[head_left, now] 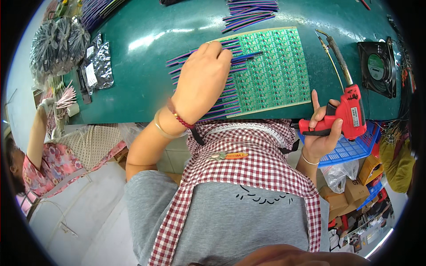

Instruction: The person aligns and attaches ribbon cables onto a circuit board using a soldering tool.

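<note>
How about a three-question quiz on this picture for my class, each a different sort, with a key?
1. Multiple choice: what does the right hand hold?
A) scissors
B) a soldering gun
C) a hammer

2. True or false: the fan lies to the left of the board.

3. Fill the gap: the left hand is over the ____ at the board's left side.

Key:
1. B
2. False; it lies to the right.
3. wires
</note>
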Demonstrator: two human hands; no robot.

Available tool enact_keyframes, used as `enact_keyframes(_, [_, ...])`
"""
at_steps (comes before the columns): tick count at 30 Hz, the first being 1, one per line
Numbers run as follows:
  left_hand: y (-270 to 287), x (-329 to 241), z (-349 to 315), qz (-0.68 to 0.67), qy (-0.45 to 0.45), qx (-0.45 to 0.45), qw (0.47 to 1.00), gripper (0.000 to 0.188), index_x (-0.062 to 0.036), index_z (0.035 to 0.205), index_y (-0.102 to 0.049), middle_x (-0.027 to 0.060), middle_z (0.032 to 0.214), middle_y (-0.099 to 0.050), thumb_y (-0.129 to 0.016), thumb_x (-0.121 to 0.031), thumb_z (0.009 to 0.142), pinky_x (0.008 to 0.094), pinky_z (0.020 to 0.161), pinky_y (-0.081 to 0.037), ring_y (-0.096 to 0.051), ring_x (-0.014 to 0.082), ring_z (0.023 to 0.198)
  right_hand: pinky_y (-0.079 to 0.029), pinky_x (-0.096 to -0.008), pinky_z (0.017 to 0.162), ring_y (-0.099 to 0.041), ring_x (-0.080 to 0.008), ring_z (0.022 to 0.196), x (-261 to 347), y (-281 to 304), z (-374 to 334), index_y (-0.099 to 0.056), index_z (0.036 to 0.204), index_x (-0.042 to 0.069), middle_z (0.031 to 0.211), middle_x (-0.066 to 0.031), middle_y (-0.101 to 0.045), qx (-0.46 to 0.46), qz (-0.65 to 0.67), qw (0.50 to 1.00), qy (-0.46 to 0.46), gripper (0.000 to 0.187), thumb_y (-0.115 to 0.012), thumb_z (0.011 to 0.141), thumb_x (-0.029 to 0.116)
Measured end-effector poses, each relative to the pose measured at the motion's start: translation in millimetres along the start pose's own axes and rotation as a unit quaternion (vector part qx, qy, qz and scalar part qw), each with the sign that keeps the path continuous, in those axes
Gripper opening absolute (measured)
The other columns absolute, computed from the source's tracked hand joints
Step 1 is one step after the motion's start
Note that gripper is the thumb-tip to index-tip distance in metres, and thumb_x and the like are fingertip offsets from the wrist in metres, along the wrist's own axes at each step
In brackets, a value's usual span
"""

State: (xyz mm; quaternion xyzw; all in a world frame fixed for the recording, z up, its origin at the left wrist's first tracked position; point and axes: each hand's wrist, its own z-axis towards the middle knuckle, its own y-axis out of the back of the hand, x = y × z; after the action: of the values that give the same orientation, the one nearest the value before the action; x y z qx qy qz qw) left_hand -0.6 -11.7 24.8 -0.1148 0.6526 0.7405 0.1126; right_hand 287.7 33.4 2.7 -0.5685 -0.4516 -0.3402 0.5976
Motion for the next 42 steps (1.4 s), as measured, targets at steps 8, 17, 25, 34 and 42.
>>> enact_keyframes(8, [-4.5, -16.6, 13.6, 0.044, 0.008, -0.022, 0.999, 0.015, -0.0081, 0.092, -0.064, 0.0050, 0.089, -0.059, -0.072, -0.014, 0.081, 0.0379, 0.077, -0.045, -0.058, 0.0250, 0.088, -0.027, -0.0602, 0.116, -0.055, -0.0133, 0.053, 1.2, -0.8, 0.8, -0.046, 0.124, -0.004, 0.073, -0.0085, -0.058, -0.002, -0.006, 1.000, 0.005, 0.047, -0.043, 0.103, 0.037])
enact_keyframes(17, [-23.0, -15.7, 17.6, 0.004, 0.013, -0.028, 1.000, 0.010, -0.0046, 0.089, -0.058, 0.0123, 0.087, -0.058, -0.065, -0.003, 0.082, 0.0413, 0.076, -0.046, -0.058, 0.0301, 0.086, -0.028, -0.0606, 0.116, -0.054, -0.0139, 0.053, 2.6, 5.2, -2.3, -0.046, 0.125, -0.005, 0.073, -0.0089, -0.058, 0.001, 0.001, 1.000, 0.008, 0.046, -0.043, 0.103, 0.035])
enact_keyframes(25, [0.6, -19.4, -5.1, -0.171, 0.025, -0.073, 0.982, 0.013, 0.0003, 0.098, -0.057, 0.0168, 0.087, -0.058, -0.060, 0.004, 0.086, 0.0392, 0.069, -0.051, -0.062, 0.0342, 0.077, -0.051, -0.0468, 0.086, -0.055, -0.0140, 0.055, 16.1, 5.2, -15.0, -0.045, 0.126, -0.006, 0.073, -0.0088, -0.057, 0.033, -0.049, 0.998, -0.022, 0.057, -0.052, 0.099, 0.044])
enact_keyframes(34, [-23.8, -23.0, -24.6, -0.102, -0.002, -0.089, 0.991, 0.015, -0.0039, 0.086, -0.066, 0.0066, 0.082, -0.057, -0.075, -0.001, 0.075, 0.0334, 0.059, -0.049, -0.060, 0.0217, 0.068, -0.044, -0.0270, 0.049, -0.048, -0.0115, 0.051, 7.7, 30.7, -48.3, -0.045, 0.125, -0.006, 0.064, -0.0062, -0.051, 0.142, -0.126, 0.969, -0.156, 0.062, -0.061, 0.095, 0.045])
enact_keyframes(42, [-30.2, -19.9, -24.6, -0.105, -0.019, -0.099, 0.989, 0.017, -0.0052, 0.088, -0.067, 0.0060, 0.082, -0.057, -0.074, 0.001, 0.073, 0.0329, 0.060, -0.048, -0.058, 0.0215, 0.071, -0.045, -0.0278, 0.057, -0.053, -0.0125, 0.063, 8.8, 27.9, -56.5, -0.056, 0.115, -0.006, 0.075, -0.0086, -0.060, 0.171, -0.153, 0.961, -0.157, 0.041, -0.061, 0.096, 0.030])
